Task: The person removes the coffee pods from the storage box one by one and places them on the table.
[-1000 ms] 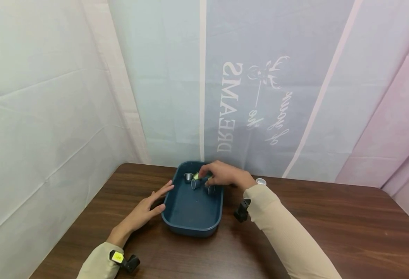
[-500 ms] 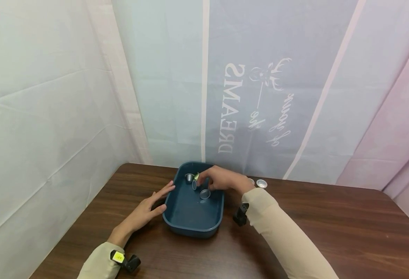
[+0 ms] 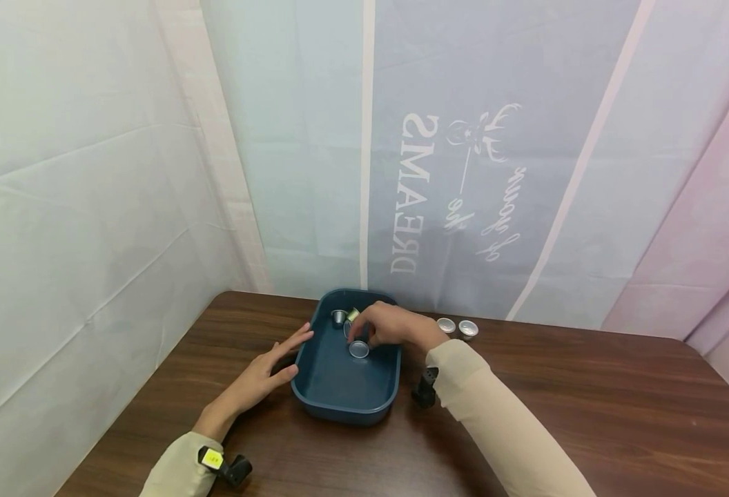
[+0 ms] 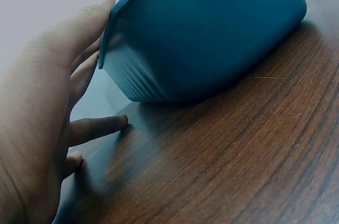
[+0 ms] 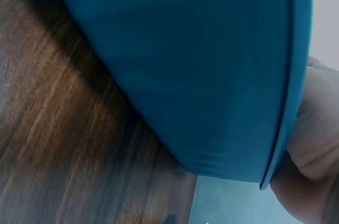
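Note:
A dark blue plastic tub (image 3: 342, 388) stands on the table with several coffee capsules inside. My right hand (image 3: 395, 324) reaches over its right rim, thumb and fingers pinching a silver-lidded coffee capsule (image 3: 359, 350). Farther back in the tub lie a dark silver capsule (image 3: 338, 317) and a yellow-green capsule (image 3: 353, 315). Another lid shows partly behind my right fingers. At the tub's left side, my left hand (image 3: 254, 378) rests with extended fingers against the rim. In the right wrist view the tub wall (image 5: 196, 70) hides my right fingertips.
Two silver-lidded capsules (image 3: 446, 325) (image 3: 467, 329) sit on the brown wooden table (image 3: 563, 386), right of the tub near the back edge. A pale printed cloth (image 3: 315, 138) hangs directly behind the table, and another cloth wall (image 3: 91, 207) borders its left side.
My right hand has shifted slightly left and toward me inside the tub, and the silver-lidded capsule has moved the same way, its lid now facing up. The left hand stays at the rim.

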A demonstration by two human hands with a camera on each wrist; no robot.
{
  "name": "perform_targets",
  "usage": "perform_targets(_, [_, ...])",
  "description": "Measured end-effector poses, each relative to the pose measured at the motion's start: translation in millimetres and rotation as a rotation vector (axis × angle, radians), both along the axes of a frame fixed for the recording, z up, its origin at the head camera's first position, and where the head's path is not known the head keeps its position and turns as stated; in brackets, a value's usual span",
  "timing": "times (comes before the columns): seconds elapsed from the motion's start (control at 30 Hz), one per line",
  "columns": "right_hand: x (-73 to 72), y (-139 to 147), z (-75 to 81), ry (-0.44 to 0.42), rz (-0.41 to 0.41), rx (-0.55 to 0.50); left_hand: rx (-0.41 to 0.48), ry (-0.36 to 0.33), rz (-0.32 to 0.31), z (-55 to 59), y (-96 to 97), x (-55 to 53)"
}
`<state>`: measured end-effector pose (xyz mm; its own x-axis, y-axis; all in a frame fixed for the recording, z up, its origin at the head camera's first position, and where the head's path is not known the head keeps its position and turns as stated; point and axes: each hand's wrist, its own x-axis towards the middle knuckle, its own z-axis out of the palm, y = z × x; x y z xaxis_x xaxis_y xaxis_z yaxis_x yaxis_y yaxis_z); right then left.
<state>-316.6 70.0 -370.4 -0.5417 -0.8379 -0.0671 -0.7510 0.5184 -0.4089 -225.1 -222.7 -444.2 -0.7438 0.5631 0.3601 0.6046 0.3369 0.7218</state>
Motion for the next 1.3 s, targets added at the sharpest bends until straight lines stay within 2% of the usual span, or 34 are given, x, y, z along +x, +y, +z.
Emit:
perform_targets(0.23, [0.3,-4,-1.3,-0.001,0.055,0.015,-0.014,0.012,0.011,-0.2,0.3,-0.2])
perform_targets(0.9, [4.9,-13,-2.0,0.025,0.001,0.098,-0.018,0.005,0.001,-2.2,-1.4,-3.9])
perform_targets(1.3, [7.1,-17,-5.4,-0.005,-0.029,0.097,-0.021,0.003,0.007,-3.5,-0.9,-2.6])
